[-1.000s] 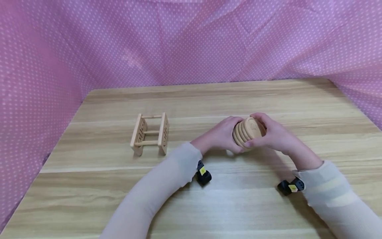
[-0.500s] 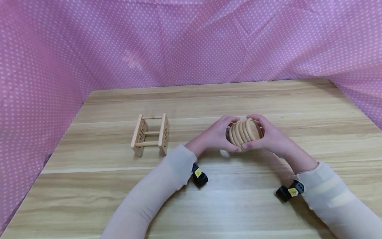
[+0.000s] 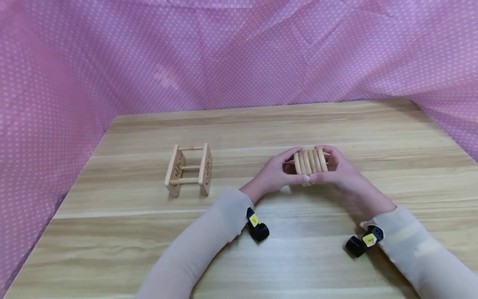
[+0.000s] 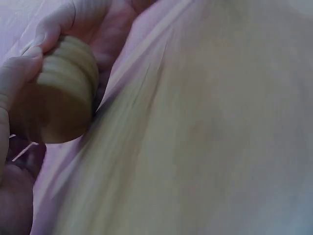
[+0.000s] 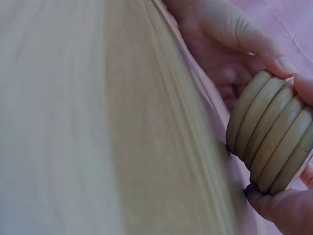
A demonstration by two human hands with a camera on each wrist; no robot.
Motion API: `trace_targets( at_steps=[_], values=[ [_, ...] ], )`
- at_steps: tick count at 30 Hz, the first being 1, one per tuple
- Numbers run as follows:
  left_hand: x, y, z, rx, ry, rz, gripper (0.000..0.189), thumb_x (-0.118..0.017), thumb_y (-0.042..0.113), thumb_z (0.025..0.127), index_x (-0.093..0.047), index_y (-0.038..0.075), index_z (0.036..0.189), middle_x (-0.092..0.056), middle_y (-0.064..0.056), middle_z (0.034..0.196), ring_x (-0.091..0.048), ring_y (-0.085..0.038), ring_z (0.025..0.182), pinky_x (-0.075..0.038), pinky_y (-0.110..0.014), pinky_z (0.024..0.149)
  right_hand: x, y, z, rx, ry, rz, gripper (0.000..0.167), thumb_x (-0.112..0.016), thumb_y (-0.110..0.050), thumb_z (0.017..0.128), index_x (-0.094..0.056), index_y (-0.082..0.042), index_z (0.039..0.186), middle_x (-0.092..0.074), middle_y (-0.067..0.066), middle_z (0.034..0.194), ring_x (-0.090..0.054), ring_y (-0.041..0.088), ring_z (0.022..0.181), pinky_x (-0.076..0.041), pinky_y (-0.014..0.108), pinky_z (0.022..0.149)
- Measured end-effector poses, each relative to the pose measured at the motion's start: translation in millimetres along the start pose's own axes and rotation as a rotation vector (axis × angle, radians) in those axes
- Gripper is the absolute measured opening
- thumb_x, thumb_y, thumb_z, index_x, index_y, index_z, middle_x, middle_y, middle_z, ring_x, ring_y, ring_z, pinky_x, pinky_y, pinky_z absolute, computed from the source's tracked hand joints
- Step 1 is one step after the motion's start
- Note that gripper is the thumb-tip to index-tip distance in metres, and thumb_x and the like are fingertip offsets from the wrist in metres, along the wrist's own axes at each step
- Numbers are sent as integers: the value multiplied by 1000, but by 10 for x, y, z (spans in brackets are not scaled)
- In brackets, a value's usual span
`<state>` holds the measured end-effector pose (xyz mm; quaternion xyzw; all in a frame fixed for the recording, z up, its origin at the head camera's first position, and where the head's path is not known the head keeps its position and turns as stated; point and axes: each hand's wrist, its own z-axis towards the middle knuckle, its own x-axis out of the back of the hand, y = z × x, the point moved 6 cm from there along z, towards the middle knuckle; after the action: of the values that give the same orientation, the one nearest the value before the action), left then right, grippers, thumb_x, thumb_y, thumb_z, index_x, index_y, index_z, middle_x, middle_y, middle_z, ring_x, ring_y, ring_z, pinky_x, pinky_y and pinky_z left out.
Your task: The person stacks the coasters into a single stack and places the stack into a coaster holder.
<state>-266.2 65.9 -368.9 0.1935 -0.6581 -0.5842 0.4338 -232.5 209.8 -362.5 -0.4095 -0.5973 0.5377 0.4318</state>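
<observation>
A stack of several round pale-wood coasters [image 3: 311, 162] is held off the table between both hands in the head view, its rims facing the camera. From the left end, my left hand [image 3: 278, 172] grips it, thumb along the near side. My right hand [image 3: 341, 172] holds the other end, and the two thumbs nearly meet at the front. The right wrist view shows the coaster stack [image 5: 274, 132] with the rims pressed close together, slightly uneven. In the left wrist view, the end face of the coaster stack [image 4: 54, 115] is in shadow. Some fingertips are hidden behind it.
Left of the hands, a small wooden rack [image 3: 188, 170] stands on the table, with two carved side panels joined by dowels. The wood-grain table [image 3: 239, 128] ends at a pink dotted cloth [image 3: 239, 54] behind and beside it.
The coaster stack has turned from showing its right end face to showing its rims side-on. Both hands have shifted slightly around it, and the thumbs have come together. The rack stays put.
</observation>
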Motion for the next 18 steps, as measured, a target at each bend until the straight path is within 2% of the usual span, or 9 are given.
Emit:
trace_targets(
  at_steps=[3, 6, 12, 14, 18],
  values=[
    [-56, -38, 10, 11, -16, -105, 79, -78, 16, 74, -37, 19, 141, -49, -2, 134, -53, -11, 111, -44, -22, 93, 14, 53, -1, -22, 6, 21, 76, -65, 6, 76, -22, -11, 136, -36, 9, 125, -51, 15, 103, -50, 24, 84],
    [-78, -43, 20, -5, -17, -113, 78, -79, 16, 73, -38, 20, 139, -49, -2, 131, -53, -12, 109, -45, -24, 92, 14, 79, -13, -19, 5, 42, 74, -65, 7, 76, -25, -15, 134, -35, 5, 127, -49, 13, 105, -48, 22, 85],
    [-65, -22, -21, -55, -6, -10, 78, -82, 21, 69, -43, 22, 137, -55, 0, 119, -56, -11, 97, -50, -23, 83, -85, 103, -49, 54, -81, 242, 69, -57, 15, 75, -29, -21, 126, -38, 3, 123, -51, 14, 101, -47, 24, 84],
    [-55, 6, -36, -78, -15, 33, 77, -82, 23, 69, -44, 22, 136, -57, 1, 113, -57, -11, 92, -50, -22, 80, -106, 102, -61, 82, -109, 246, 69, -56, 16, 75, -28, -24, 125, -37, 2, 122, -51, 12, 101, -46, 22, 84],
    [-40, 87, -30, -134, -49, 119, 78, -83, 25, 67, -45, 20, 134, -57, 1, 114, -57, -9, 90, -49, -20, 80, -105, 89, -78, 111, -151, 207, 76, -57, 16, 73, -25, -25, 127, -36, 3, 122, -53, 12, 100, -47, 21, 83]
  ],
)
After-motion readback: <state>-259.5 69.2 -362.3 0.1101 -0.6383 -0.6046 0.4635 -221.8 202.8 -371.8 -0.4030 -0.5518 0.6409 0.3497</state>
